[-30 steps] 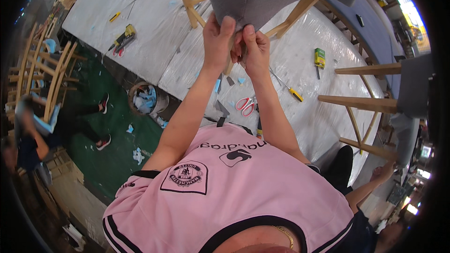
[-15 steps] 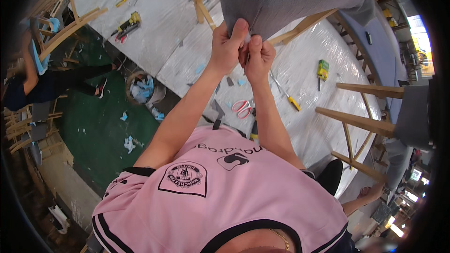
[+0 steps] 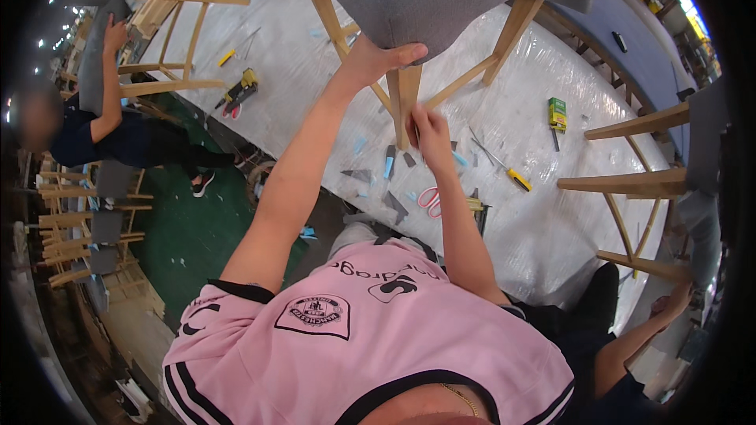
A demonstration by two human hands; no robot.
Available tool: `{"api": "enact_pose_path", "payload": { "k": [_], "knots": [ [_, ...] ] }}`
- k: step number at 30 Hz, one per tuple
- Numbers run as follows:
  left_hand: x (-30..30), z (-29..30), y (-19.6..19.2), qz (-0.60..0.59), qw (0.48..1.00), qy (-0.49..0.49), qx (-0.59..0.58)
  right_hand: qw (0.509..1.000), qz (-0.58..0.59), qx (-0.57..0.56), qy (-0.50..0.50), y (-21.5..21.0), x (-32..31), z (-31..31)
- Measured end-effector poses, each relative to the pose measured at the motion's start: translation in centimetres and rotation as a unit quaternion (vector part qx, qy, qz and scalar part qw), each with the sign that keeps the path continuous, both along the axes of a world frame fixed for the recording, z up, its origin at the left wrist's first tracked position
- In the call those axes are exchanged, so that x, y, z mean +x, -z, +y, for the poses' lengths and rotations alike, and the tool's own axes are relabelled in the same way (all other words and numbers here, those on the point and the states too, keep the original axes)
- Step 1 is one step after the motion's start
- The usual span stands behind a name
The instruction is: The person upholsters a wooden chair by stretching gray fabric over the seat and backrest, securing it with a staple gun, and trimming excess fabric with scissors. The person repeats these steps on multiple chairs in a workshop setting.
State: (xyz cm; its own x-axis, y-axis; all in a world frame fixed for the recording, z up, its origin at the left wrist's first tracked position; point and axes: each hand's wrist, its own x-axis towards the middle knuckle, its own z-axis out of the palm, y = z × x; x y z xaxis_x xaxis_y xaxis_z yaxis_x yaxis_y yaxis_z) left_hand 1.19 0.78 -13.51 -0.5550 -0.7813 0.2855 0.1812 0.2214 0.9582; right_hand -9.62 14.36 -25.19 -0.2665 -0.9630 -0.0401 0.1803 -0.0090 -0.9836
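A chair with a grey fabric-covered seat (image 3: 449,0) and wooden legs stands at the far side of the table. My left hand (image 3: 376,63) grips the seat's near corner, thumb laid across the fabric, with its other fingers mostly hidden behind. Directly under that corner comes down a wooden leg (image 3: 405,98). Beside its lower end, my right hand (image 3: 431,138) is closed, fingers curled; what it holds, if anything, is hidden. Nearest to it on the table lie red-handled scissors (image 3: 430,201) and a screwdriver with a yellow handle (image 3: 518,180).
Plastic film covers the table (image 3: 299,86), where a yellow-and-black tool (image 3: 240,90), a small green-and-yellow box (image 3: 557,114) and fabric scraps lie. Another grey chair (image 3: 630,182) is at the right, near a second person's arm (image 3: 661,315). At left, a co-worker (image 3: 98,130) handles another chair (image 3: 177,71).
My hands were pinched together at the seat corner; the right has dropped to beside the leg, while the left stays on the corner. The co-worker at left now appears beside a grey chair.
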Motion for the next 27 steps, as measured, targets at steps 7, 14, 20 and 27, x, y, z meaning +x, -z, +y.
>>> {"api": "enact_pose_path", "payload": {
  "k": [7,14,20,27],
  "knots": [
    [-1.6,-0.9,0.8,-0.004,0.998,0.057,-0.019,0.906,0.274,0.224,0.232,29.5,-6.6,10.2],
    [0.0,-1.6,1.8,0.011,0.999,0.033,-0.018,0.796,0.365,0.425,0.228,28.0,-5.8,22.0],
    [-0.4,-1.3,1.1,-0.019,0.999,0.042,0.021,0.802,0.334,0.432,0.240,29.4,-6.5,22.5],
    [-1.0,-0.3,0.2,-0.025,1.000,0.013,-0.014,0.833,0.271,0.310,0.368,26.8,-9.6,21.8]
  ]
}}
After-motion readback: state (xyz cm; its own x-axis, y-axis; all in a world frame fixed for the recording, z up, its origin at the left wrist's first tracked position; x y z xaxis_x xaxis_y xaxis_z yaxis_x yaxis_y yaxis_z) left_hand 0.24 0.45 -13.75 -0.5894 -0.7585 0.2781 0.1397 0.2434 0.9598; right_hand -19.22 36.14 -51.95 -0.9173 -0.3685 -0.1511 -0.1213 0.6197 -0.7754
